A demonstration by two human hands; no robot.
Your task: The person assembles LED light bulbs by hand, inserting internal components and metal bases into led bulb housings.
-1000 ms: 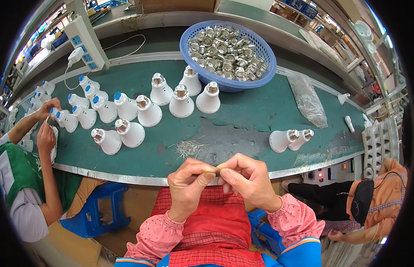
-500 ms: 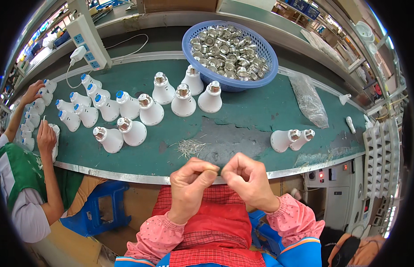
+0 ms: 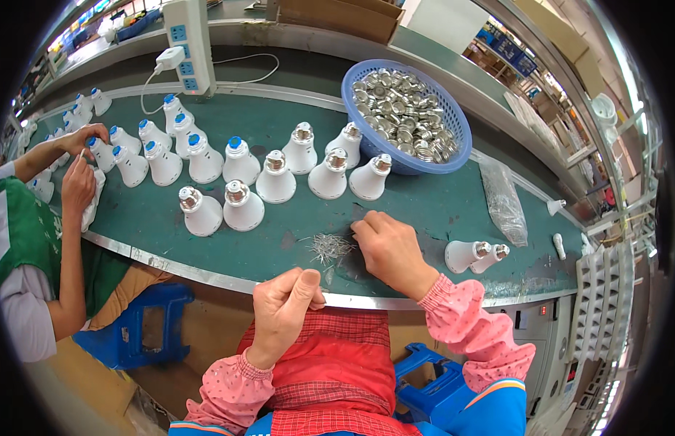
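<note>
My left hand is closed in front of the table edge, thumb on top; whatever its curled fingers hold is hidden. My right hand is over the table with fingers bent down and pressed together, just right of a loose pile of thin silvery wire pins. I cannot make out anything in its fingertips. Behind the pile stand several white bulbs with silver screw caps, the nearest being a bulb and another beside it. Two more capped bulbs lean over to the right of my right hand.
A blue perforated basket full of metal screw caps stands at the back. White bulbs with blue tops stand at left, where a co-worker's hand touches one. A clear plastic bag lies right; a power strip rises behind.
My hands have parted: the right has moved forward onto the table beside the wire pins, while the left stays near the edge. The view has shifted. The co-worker's hand has reached a blue-topped bulb.
</note>
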